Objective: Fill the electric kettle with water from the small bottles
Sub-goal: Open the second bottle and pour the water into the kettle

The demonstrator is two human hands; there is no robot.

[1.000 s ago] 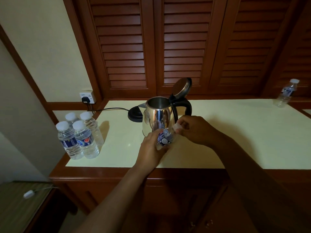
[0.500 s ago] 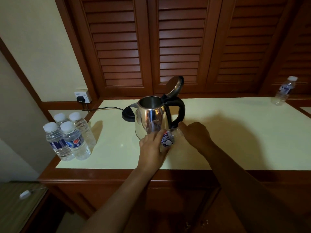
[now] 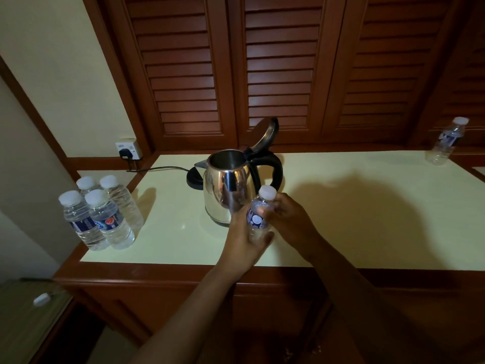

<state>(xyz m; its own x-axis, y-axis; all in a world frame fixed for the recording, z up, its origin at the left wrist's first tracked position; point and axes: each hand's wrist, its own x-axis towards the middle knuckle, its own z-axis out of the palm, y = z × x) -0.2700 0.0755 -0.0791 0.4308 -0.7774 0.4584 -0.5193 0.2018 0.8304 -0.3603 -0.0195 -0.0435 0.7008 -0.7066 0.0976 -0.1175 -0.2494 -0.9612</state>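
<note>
Just in front of the steel kettle (image 3: 228, 191), a small water bottle (image 3: 258, 214) stands nearly upright, white cap on top, held between both hands above the pale yellow counter (image 3: 354, 206). The left hand (image 3: 245, 239) wraps its fingers round the bottle's lower body from the near side, thumb across the label. The right hand (image 3: 291, 219) closes round the bottle's upper part, just under the cap, its fingers curled against the shoulder. The kettle sits on the counter off its black base (image 3: 194, 178), which lies just behind it to the left, with a cord running to the wall socket (image 3: 128, 149). Its lid (image 3: 265, 134) is tipped up and back, leaving the mouth open, and the black handle points right. At the counter's left edge four capped bottles (image 3: 101, 212) stand clustered, touching one another. Another bottle (image 3: 446, 140) stands alone at the far right, well apart. Louvred wooden doors (image 3: 278, 74) rise behind the counter.
</note>
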